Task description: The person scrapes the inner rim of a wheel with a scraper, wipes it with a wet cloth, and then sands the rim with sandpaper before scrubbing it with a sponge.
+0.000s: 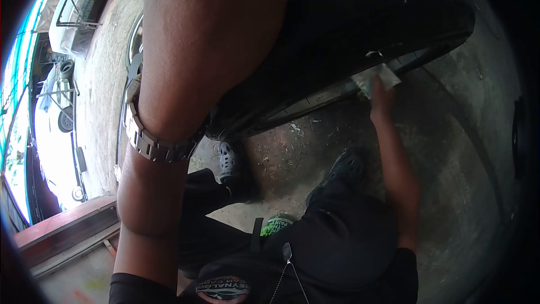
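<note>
My left hand (pixel 219 28) looms large at the top, right in front of the camera; its fingers run out of view, so I cannot tell what they do. A metal link watch (pixel 154 143) circles that wrist. Lower at the right, my right hand (pixel 383 98) is closed on a pale, flat square sheet (pixel 365 84), the thumb lying over its face. The sheet is at the lower edge of a large dark curved panel (pixel 332 34), which resembles a car bumper. Part of this panel lies behind my left hand.
Below the panel, the concrete floor (pixel 281 152) has scattered light flecks. A green labelled can (pixel 277 224) stands by my leg. My grey clogs (pixel 226 157) are on the floor. A red-edged metal ledge (pixel 67 228) is at lower left, with white vehicles (pixel 53 129) beyond.
</note>
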A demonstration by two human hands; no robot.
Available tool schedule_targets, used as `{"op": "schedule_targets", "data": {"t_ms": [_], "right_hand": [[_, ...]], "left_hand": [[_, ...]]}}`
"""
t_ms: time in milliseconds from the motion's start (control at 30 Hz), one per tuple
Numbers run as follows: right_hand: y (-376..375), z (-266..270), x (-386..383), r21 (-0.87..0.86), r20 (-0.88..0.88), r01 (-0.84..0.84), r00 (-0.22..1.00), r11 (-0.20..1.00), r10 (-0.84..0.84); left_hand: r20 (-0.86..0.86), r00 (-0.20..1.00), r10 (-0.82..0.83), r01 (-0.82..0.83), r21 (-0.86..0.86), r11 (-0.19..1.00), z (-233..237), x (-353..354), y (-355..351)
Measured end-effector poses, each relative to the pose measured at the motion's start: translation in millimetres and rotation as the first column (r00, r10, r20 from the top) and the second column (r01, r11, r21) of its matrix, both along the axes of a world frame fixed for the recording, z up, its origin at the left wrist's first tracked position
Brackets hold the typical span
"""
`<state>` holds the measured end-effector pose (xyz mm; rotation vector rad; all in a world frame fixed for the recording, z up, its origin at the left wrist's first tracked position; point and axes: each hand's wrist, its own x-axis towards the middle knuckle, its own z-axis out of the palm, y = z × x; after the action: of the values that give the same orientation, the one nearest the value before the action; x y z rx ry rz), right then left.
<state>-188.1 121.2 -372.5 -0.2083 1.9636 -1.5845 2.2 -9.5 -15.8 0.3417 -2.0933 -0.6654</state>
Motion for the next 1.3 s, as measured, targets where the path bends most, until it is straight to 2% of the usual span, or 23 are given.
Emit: {"op": "schedule_targets", "data": {"t_ms": [100,133,233,300,333,433,467,500,533,633,667,733,800,867,900,967,1000,1067,1100,1167,1200,1267,1300], "right_hand": [[-5,-8,1,-0.199,-0.038,0.068,0.996,0.978,-0.077],[-2,-13,2,0.051,-0.03,-0.048,0.998,0.998,0.05],[-2,-13,-6,0.053,0.0,-0.065,0.998,0.997,0.065],[-6,-10,3,-0.085,-0.004,0.022,1.0,0.996,-0.022],[-6,-6,6,-0.155,-0.004,0.07,0.997,0.985,-0.071],[2,-8,5,0.128,-0.096,-0.116,0.987,0.985,0.129],[1,-8,-1,0.047,-0.042,-0.084,0.995,0.995,0.086],[1,-4,-7,-0.026,0.017,-0.047,0.999,0.999,0.047],[3,0,-11,-0.095,0.076,-0.002,0.997,0.995,0.01],[6,-15,7,0.023,-0.117,-0.141,0.983,0.99,0.142],[5,-21,4,-0.004,-0.122,-0.116,0.986,0.993,0.115],[-1,10,-1,-0.116,0.074,-0.031,0.996,0.993,0.04],[0,16,3,-0.057,0.117,-0.06,0.991,0.997,0.066],[1,-3,13,0.147,0.02,-0.186,0.983,0.971,0.185],[-1,-6,8,0.079,0.022,-0.114,0.993,0.99,0.112],[-5,-12,-2,-0.055,0.045,0.019,0.999,0.998,-0.017],[-4,-14,4,-0.057,0.033,-0.01,0.999,0.998,0.012],[-4,-15,11,-0.069,0.001,-0.05,0.999,0.996,0.05],[-4,-18,5,-0.055,0.026,-0.026,0.999,0.998,0.027],[-4,-24,-7,-0.022,0.08,0.008,0.997,1.0,-0.007],[-4,-23,-3,-0.005,0.036,-0.004,0.999,1.0,0.004],[-2,-19,4,0.024,-0.056,-0.016,0.998,1.0,0.017],[-1,-16,3,0.016,-0.053,-0.016,0.998,1.0,0.017]], "left_hand": [[0.082,0.993,0.082,-0.093,0.131,0.987,13,-3,19],[0.092,0.99,0.107,-0.12,0.151,0.981,15,-5,22],[0.058,0.991,0.123,-0.131,0.18,0.975,11,-6,20],[0.038,0.998,0.051,-0.059,0.264,0.963,14,0,13],[0.046,0.997,0.068,-0.076,0.23,0.97,12,-1,13],[0.053,0.982,0.18,-0.18,0.007,0.984,1,-9,15],[0.042,0.983,0.176,-0.174,-0.043,0.984,-3,-8,12],[0.018,0.998,0.067,-0.067,-0.002,0.998,-1,-1,3],[0.024,0.998,0.054,-0.054,0.022,0.998,-2,1,2],[0.089,0.986,0.138,-0.142,0.045,0.989,12,-3,16],[0.108,0.983,0.151,-0.157,0.044,0.987,15,-2,18],[0.095,0.994,0.06,-0.067,0.076,0.995,13,6,12],[0.065,0.998,0.007,-0.016,0.142,0.99,11,8,10],[0.069,0.996,0.051,-0.06,0.144,0.988,14,2,13],[0.092,0.988,0.121,-0.131,0.107,0.986,16,-4,19],[0.085,0.987,0.133,-0.14,0.082,0.987,14,-3,16],[0.058,0.996,0.065,-0.071,0.098,0.993,10,0,8],[0.064,0.989,0.132,-0.133,0.017,0.991,3,-4,10],[0.087,0.957,0.277,-0.27,-0.083,0.959,2,-16,23],[0.098,0.953,0.288,-0.277,-0.113,0.954,5,-14,23],[0.092,0.984,0.15,-0.147,-0.039,0.988,10,-1,14],[0.074,0.997,0.014,-0.017,0.049,0.999,13,6,10],[0.076,0.997,0.019,-0.024,0.061,0.998,14,6,11]]}}
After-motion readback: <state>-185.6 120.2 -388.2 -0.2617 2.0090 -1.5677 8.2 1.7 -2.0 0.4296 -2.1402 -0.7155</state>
